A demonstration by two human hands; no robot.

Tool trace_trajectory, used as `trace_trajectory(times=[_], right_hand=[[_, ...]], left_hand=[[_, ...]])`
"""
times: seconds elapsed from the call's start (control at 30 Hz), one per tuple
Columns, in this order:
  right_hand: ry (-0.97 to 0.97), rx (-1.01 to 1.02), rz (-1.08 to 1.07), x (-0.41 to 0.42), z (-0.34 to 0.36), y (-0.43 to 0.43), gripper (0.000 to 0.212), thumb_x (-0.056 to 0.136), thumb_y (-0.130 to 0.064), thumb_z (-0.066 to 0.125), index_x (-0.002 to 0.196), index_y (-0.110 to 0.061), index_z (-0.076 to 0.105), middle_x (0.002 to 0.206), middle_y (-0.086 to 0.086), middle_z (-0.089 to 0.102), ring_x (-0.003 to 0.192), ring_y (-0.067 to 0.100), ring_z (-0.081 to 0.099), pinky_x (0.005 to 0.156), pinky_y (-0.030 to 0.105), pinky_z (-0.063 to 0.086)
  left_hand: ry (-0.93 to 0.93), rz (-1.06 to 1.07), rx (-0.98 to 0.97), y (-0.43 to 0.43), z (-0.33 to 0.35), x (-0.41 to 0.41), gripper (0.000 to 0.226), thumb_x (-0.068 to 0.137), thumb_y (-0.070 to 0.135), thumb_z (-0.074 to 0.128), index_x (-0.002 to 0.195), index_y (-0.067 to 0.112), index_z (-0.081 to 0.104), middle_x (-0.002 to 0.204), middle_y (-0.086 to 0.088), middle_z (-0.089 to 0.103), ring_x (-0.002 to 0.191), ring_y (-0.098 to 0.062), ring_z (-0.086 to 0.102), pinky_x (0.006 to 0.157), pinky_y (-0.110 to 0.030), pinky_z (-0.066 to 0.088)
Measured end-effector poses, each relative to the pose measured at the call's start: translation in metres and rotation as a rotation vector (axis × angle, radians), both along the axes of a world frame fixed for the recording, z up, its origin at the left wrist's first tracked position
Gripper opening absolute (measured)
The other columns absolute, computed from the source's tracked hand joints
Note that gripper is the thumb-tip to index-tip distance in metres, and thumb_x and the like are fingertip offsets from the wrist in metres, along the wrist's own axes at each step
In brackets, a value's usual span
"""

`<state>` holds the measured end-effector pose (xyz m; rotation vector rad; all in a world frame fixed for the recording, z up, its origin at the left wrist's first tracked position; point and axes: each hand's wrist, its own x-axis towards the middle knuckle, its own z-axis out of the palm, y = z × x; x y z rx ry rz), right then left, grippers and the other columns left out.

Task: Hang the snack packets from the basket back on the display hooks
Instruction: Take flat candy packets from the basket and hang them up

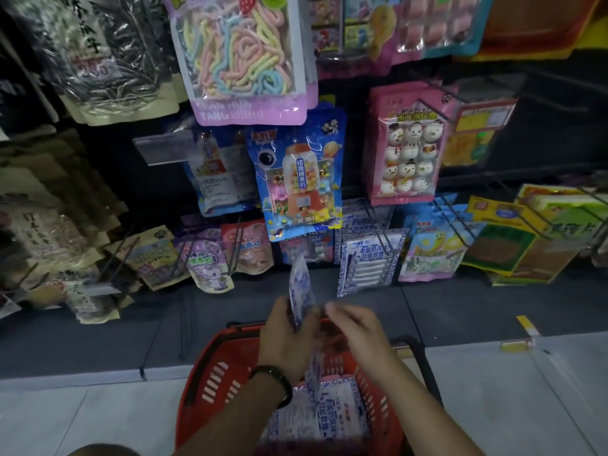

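Observation:
A red plastic basket (210,373) stands on the floor below me with blue-and-white snack packets (332,413) lying in it. My left hand (283,340) grips one blue-and-white packet (301,291) edge-on, held upright above the basket. Just to its right, my right hand (358,337) has its fingertips at the packet's edge; its hold is blurred. Matching blue-and-white packets (368,258) hang on a low wire hook (378,228) straight ahead.
The display wall carries many hanging packets: a blue gumball-machine bag (299,179), a pink snowman pack (408,146), a pastel candy-strip bag (243,54), seed bags (98,60) at left. Bare wire hooks (460,212) stick out at right. Grey floor tiles surround the basket.

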<state>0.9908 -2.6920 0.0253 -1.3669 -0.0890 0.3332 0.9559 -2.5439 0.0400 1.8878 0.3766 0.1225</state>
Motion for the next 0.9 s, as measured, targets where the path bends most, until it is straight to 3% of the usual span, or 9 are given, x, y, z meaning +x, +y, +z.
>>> trace_trajectory(times=[0.07, 0.17, 0.3, 0.37, 0.43, 0.5, 0.67, 0.8, 0.9], right_hand=[[-0.039, -0.044, -0.050, 0.007, 0.000, -0.005, 0.019, 0.104, -0.021, 0.065, 0.106, -0.023, 0.084, 0.103, 0.012, 0.081, 0.090, 0.037, 0.078, 0.082, 0.046, 0.064], [-0.083, -0.167, -0.214, 0.024, -0.008, -0.022, 0.013, 0.098, -0.027, 0.074, 0.108, -0.034, 0.080, 0.106, -0.001, 0.079, 0.094, 0.026, 0.077, 0.091, 0.051, 0.062], [0.022, -0.229, -0.168, 0.035, -0.015, -0.029, 0.031, 0.094, -0.035, 0.078, 0.124, -0.033, 0.071, 0.115, -0.006, 0.073, 0.110, 0.013, 0.070, 0.107, 0.052, 0.054], [0.036, -0.290, -0.070, 0.033, -0.013, -0.025, 0.045, 0.096, -0.038, 0.075, 0.138, -0.029, 0.063, 0.125, -0.009, 0.068, 0.119, 0.012, 0.064, 0.111, 0.047, 0.051], [-0.001, -0.337, 0.019, 0.030, -0.013, -0.022, 0.057, 0.096, -0.046, 0.073, 0.147, -0.029, 0.056, 0.132, -0.013, 0.062, 0.127, 0.012, 0.059, 0.111, 0.041, 0.048], [-0.033, -0.318, 0.029, 0.030, -0.011, -0.021, 0.055, 0.097, -0.045, 0.071, 0.147, -0.027, 0.057, 0.127, -0.016, 0.064, 0.127, 0.011, 0.060, 0.109, 0.038, 0.048], [-0.077, -0.216, -0.162, 0.036, -0.004, -0.029, 0.022, 0.098, -0.021, 0.074, 0.114, -0.035, 0.066, 0.094, 0.016, 0.069, 0.088, 0.011, 0.068, 0.086, 0.031, 0.053], [-0.103, -0.159, -0.298, 0.040, -0.002, -0.044, 0.023, 0.094, -0.016, 0.078, 0.109, -0.031, 0.068, 0.080, 0.006, 0.066, 0.075, 0.004, 0.066, 0.078, 0.023, 0.052], [-0.095, -0.144, -0.406, 0.042, 0.000, -0.058, 0.017, 0.094, -0.017, 0.079, 0.106, -0.025, 0.070, 0.089, 0.004, 0.075, 0.081, 0.008, 0.070, 0.078, 0.024, 0.054]], left_hand=[[-0.003, 0.068, -0.045, 0.007, 0.001, 0.000, 0.016, 0.100, 0.041, 0.060, 0.114, 0.035, 0.064, 0.100, 0.012, 0.075, 0.085, -0.005, 0.071, 0.075, -0.034, 0.059], [0.042, 0.111, -0.152, 0.021, 0.002, -0.005, 0.020, 0.102, 0.039, 0.059, 0.100, 0.020, 0.067, 0.058, 0.015, 0.063, 0.047, 0.001, 0.050, 0.050, -0.023, 0.044], [0.063, 0.061, -0.173, 0.036, 0.005, -0.027, 0.027, 0.100, 0.033, 0.062, 0.080, 0.014, 0.061, 0.046, 0.012, 0.054, 0.045, 0.001, 0.050, 0.048, -0.016, 0.039], [0.038, 0.033, -0.214, 0.042, -0.003, -0.038, 0.007, 0.098, 0.030, 0.066, 0.093, 0.026, 0.066, 0.070, 0.016, 0.074, 0.065, -0.001, 0.070, 0.054, -0.009, 0.048], [0.020, 0.019, -0.247, 0.043, -0.005, -0.044, 0.020, 0.097, 0.025, 0.068, 0.115, 0.034, 0.064, 0.099, 0.021, 0.077, 0.088, 0.004, 0.072, 0.061, -0.008, 0.054], [0.026, 0.015, -0.303, 0.042, -0.003, -0.044, 0.026, 0.097, 0.023, 0.068, 0.120, 0.033, 0.063, 0.104, 0.022, 0.076, 0.091, 0.006, 0.072, 0.065, -0.008, 0.055], [0.024, 0.008, -0.402, 0.033, 0.012, -0.015, 0.030, 0.094, 0.033, 0.069, 0.124, 0.031, 0.070, 0.120, 0.012, 0.075, 0.112, -0.011, 0.071, 0.099, -0.039, 0.053], [0.013, -0.047, -0.328, 0.022, 0.022, 0.010, 0.019, 0.096, 0.029, 0.069, 0.115, 0.028, 0.073, 0.107, 0.019, 0.077, 0.101, 0.004, 0.071, 0.088, -0.022, 0.054], [-0.008, -0.136, -0.208, 0.008, 0.027, 0.029, 0.009, 0.098, 0.031, 0.065, 0.102, 0.027, 0.072, 0.087, 0.025, 0.076, 0.080, 0.009, 0.070, 0.065, -0.009, 0.054]])
